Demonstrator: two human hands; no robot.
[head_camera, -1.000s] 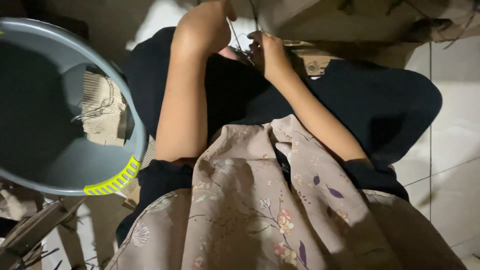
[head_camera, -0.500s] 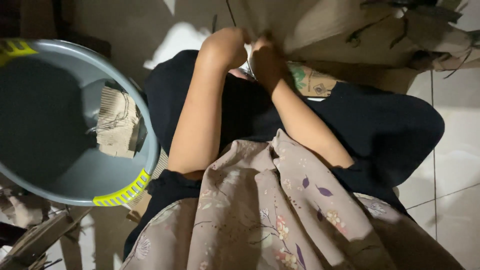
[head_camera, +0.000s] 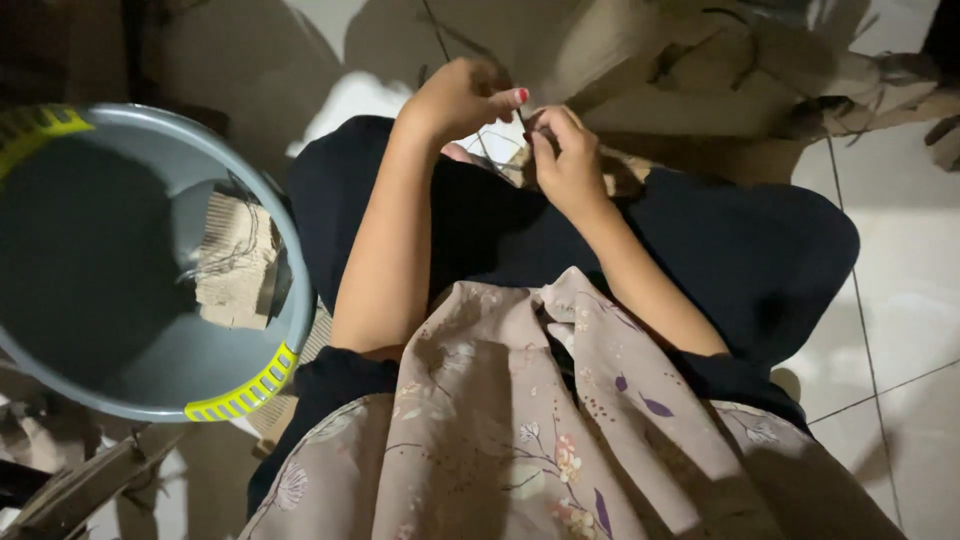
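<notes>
Both hands work a thin thread (head_camera: 487, 150) over the lap: left hand (head_camera: 462, 97) pinches it, right hand (head_camera: 565, 160) grips its end; a grey basin (head_camera: 290, 250) sits beside.

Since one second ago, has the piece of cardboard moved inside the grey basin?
No. The piece of cardboard lies at the same spot by the right wall of the grey basin, near its yellow handle. Only the camera shifted.

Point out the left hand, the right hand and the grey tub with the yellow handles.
left hand (head_camera: 462, 100): head view, on the back of the hand.
right hand (head_camera: 568, 160): head view, on the back of the hand.
grey tub (head_camera: 300, 290): head view, on its right rim.
</notes>
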